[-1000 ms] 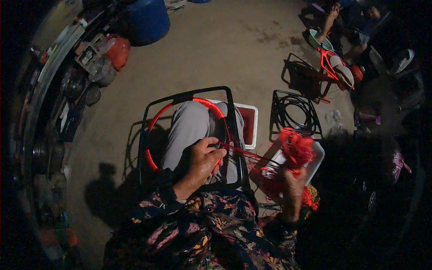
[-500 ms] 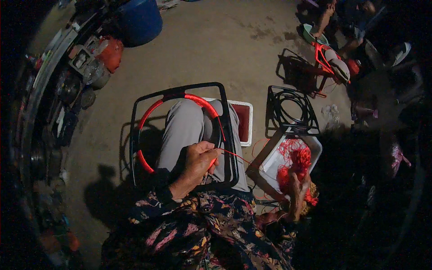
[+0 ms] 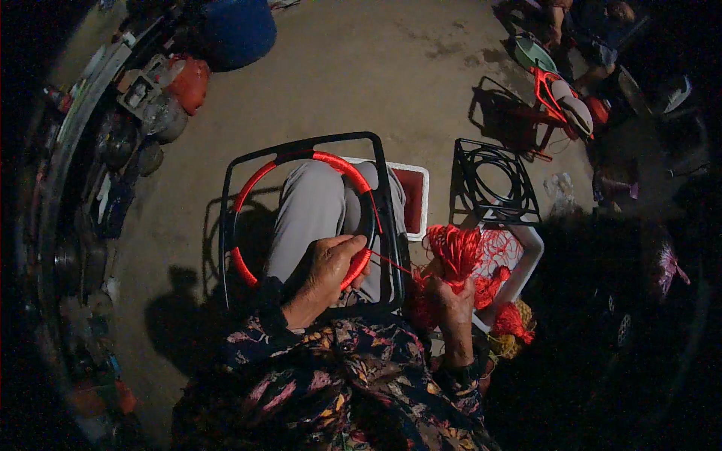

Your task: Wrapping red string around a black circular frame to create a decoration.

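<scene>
A black rectangular frame point(image 3: 385, 203) with a ring inside it rests across my lap. Red cord point(image 3: 353, 171) wraps parts of the ring tightly, and black shows between the wrapped stretches. My left hand point(image 3: 331, 269) grips the ring's lower right side, thumb on top. My right hand point(image 3: 453, 304) is closed round a loose bundle of red cord point(image 3: 456, 249), held up beside the frame. A single strand runs from the ring toward this bundle. Below and behind the right hand, more red cord lies in a white box point(image 3: 532, 252).
Black frames point(image 3: 492, 177) lie stacked beyond the white box. Another white-rimmed box point(image 3: 423, 203), red inside, stands beyond my knees. At upper right another person sits near a red-corded frame point(image 3: 547, 94) and a green basin point(image 3: 534, 54). A blue tub point(image 3: 239, 34) stands at far left.
My right hand has come up and left out of the white box, lifting the cord bundle toward the frame. My left hand has settled onto the ring, its thumb now along the wrapped part.
</scene>
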`<state>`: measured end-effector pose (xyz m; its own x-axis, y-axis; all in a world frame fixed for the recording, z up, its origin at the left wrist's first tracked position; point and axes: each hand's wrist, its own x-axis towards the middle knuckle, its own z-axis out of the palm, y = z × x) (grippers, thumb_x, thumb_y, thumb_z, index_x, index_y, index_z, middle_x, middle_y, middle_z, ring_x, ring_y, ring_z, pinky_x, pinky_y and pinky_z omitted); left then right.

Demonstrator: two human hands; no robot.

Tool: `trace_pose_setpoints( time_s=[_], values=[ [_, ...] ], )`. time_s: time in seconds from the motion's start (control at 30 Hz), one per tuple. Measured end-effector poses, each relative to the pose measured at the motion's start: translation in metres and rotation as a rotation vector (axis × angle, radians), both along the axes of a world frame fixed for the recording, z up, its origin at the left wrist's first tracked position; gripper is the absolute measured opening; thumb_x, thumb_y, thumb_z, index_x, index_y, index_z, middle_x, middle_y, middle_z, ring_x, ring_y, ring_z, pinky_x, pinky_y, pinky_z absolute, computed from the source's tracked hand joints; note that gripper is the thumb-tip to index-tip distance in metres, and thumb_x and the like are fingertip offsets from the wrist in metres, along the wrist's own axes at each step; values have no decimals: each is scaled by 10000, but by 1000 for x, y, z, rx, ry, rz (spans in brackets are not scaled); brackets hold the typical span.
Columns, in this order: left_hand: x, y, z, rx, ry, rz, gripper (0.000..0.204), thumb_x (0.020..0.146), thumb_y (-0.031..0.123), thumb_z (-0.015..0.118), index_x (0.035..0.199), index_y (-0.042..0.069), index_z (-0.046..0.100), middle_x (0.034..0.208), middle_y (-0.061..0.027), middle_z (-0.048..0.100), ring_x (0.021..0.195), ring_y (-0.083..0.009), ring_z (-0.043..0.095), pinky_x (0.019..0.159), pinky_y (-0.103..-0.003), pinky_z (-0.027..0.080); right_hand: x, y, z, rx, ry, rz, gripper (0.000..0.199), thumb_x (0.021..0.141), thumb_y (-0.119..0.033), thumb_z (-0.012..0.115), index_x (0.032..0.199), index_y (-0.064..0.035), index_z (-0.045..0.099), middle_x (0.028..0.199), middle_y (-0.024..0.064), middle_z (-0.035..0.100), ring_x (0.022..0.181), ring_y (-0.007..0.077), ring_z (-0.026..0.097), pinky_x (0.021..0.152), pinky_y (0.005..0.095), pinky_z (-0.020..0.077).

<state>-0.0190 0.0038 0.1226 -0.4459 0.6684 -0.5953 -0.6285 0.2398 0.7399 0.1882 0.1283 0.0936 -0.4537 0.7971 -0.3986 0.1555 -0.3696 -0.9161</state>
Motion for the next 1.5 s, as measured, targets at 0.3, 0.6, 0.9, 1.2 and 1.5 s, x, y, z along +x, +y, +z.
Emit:
trace_pose_setpoints(
  time_s=[0.3,0.6,0.9,1.2,1.5],
  values=[
    [-6,-7,-15,71,-61,-91,256,901,229,574,827,-14,601,636,-95,595,464,-162,541,428,-286,430,11,6,5,-100,55,-61,277,820,-105,662,1066,-15,573,922,43,632,834,124,601,732,275,500],
    [-10,-6,-14,14,-179,-357,301,933,283,546,793,20,585,563,-62,546,387,-136,480,350,-256,359,35,30,-26,295,-113,182,294,900,-101,600,1154,31,536,981,96,636,854,185,619,768,305,511],
    [-6,5,-3,82,244,-170,333,898,289,578,692,34,522,517,-18,482,386,-73,425,341,-234,297,25,1,70,342,-240,421,529,889,-206,620,1324,9,412,1180,181,576,1098,245,549,950,340,417],
    [-4,7,11,42,1055,-87,336,899,295,556,710,18,541,587,-115,545,573,-256,588,539,-366,431,-18,-30,130,132,-151,709,447,887,-154,590,1281,14,462,1185,168,587,1095,240,553,956,339,407],
    [-1,6,29,-29,1320,-47,279,874,279,586,764,22,577,699,-178,558,638,-364,588,560,-428,438,-45,-30,76,761,-403,889,302,786,21,546,1072,-12,455,661,206,589,565,403,570,505,448,443]
  ],
)
